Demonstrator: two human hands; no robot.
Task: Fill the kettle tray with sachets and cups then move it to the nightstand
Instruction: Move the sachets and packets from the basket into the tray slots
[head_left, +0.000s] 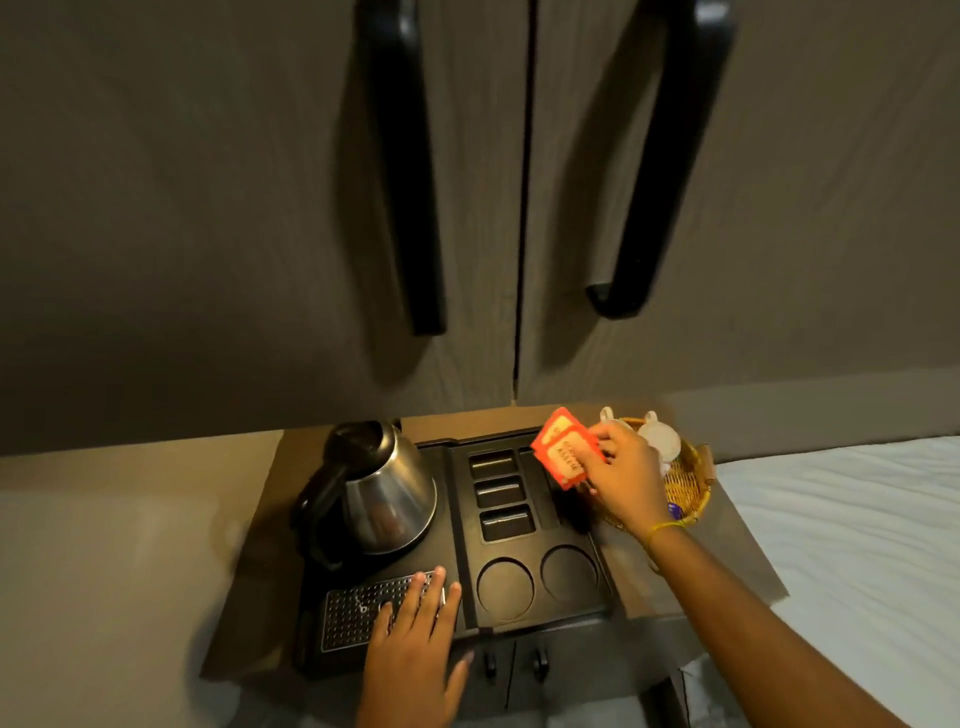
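Note:
A black kettle tray (540, 621) lies on a small brown cabinet top. A steel kettle (387, 493) stands on its left side, behind a perforated drip grille (353, 613). The tray's right side has three small rectangular slots (501, 493) and two round cup recesses (537, 579), all bare. My right hand (623, 473) holds red sachets (563, 452) above the tray's far right slot. My left hand (415, 649) rests flat on the grille at the tray's front. White cups (657, 439) sit in a wicker basket (688, 493) right of the tray.
Tall dark wardrobe doors with two long black handles (410, 197) rise right behind the cabinet. A white bed (857, 545) lies on the right. The cabinet front shows two small black knobs (540, 665) below the tray.

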